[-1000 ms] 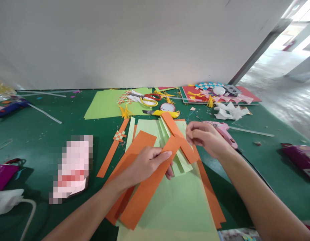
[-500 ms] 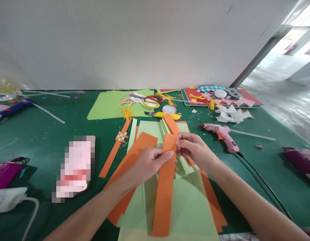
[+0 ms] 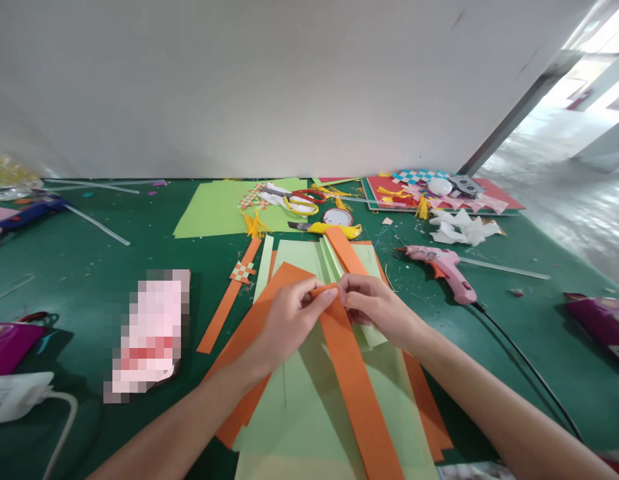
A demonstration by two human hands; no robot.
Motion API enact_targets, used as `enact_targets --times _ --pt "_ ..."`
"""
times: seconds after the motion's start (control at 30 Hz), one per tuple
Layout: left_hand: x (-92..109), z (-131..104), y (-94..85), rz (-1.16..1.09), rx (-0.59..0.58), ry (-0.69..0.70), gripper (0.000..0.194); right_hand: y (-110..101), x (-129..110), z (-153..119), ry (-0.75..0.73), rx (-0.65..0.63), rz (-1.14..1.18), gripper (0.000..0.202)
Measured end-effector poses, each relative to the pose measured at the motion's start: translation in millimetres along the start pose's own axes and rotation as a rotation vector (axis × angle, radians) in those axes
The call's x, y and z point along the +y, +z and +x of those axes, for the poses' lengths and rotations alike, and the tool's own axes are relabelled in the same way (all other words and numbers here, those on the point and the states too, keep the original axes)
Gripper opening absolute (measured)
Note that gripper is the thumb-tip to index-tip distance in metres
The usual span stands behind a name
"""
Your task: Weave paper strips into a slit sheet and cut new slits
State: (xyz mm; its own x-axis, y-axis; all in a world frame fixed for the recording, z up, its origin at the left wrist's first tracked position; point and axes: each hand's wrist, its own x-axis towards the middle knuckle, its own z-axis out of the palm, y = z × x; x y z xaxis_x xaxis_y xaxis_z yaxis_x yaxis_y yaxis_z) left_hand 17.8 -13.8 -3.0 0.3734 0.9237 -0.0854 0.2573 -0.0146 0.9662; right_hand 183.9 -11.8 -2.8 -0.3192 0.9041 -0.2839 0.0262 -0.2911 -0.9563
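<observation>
The left hand [image 3: 297, 320] and the right hand [image 3: 372, 297] are held close together over the middle of the green bench [image 3: 544, 333], with the forearms slanted inward from the lower corners. The back of the left hand is turned upward, its thumb pointed to the right; the right hand is inclined toward it, its fingers curled.

The undersides of both hands and several fingertips are hidden. The near end of the long, flat orange paper strip [image 3: 362, 393] is cut off by the lower edge of the view, and the pale green paper sheets [image 3: 309, 427] beneath are partly covered by it.

The strip's far end is pinched between the thumb and fingers of the left hand, where a bend seems to be formed, though its shape is hard to make out. The same end is met by the nearly closed fingers of the right hand; whether paper is gripped there cannot be told. The pink plastic glue gun [image 3: 452, 270] is laid farther right, apart from the hands.
</observation>
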Motion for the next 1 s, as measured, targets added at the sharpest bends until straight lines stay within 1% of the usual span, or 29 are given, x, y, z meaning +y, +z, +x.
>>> enact_targets --times 0.2,0.33,0.47,0.53,0.57,0.67,0.7,0.73,0.77,0.83,0.9,1.0 --pt "-1 1 -3.6 0.036 0.143 0.024 0.035 3 5 0 0.035 -0.009 0.060 0.003" --pt "-2 5 -8.0 0.016 0.223 0.014 0.035 3 6 -1 0.038 -0.025 0.046 0.003" --pt "-1 7 -10.6 -0.030 0.301 0.038 0.032 3 4 -2 0.040 -0.027 0.040 0.004" --pt "0 7 -10.7 -0.065 0.300 0.032 0.029 3 3 -2 0.031 -0.011 0.050 0.004" --pt "0 7 -10.4 -0.098 0.280 0.015 0.027 3 2 -2 0.026 0.001 0.060 0.004" --pt "-1 7 -8.3 -0.231 0.134 -0.061 0.024 2 1 -1 0.012 0.046 0.096 0.004" --pt "-2 7 -7.4 -0.241 0.094 -0.078 0.026 2 1 0 0.010 0.058 0.102 0.005" --pt "-3 6 -6.6 -0.219 0.082 -0.091 0.032 2 2 0 0.010 0.065 0.105 0.006" --pt "-4 6 -6.1 -0.180 0.090 -0.099 0.040 2 2 0 0.011 0.065 0.105 0.006" --pt "-7 6 -6.1 -0.093 0.150 -0.103 0.052 3 3 0 0.017 0.054 0.097 0.006" --pt "-8 7 -7.8 -0.058 0.214 -0.088 0.055 4 4 0 0.019 0.037 0.079 0.005" --pt "-7 8 -11.3 -0.060 0.288 -0.050 0.053 5 5 -1 0.016 0.012 0.043 0.004"
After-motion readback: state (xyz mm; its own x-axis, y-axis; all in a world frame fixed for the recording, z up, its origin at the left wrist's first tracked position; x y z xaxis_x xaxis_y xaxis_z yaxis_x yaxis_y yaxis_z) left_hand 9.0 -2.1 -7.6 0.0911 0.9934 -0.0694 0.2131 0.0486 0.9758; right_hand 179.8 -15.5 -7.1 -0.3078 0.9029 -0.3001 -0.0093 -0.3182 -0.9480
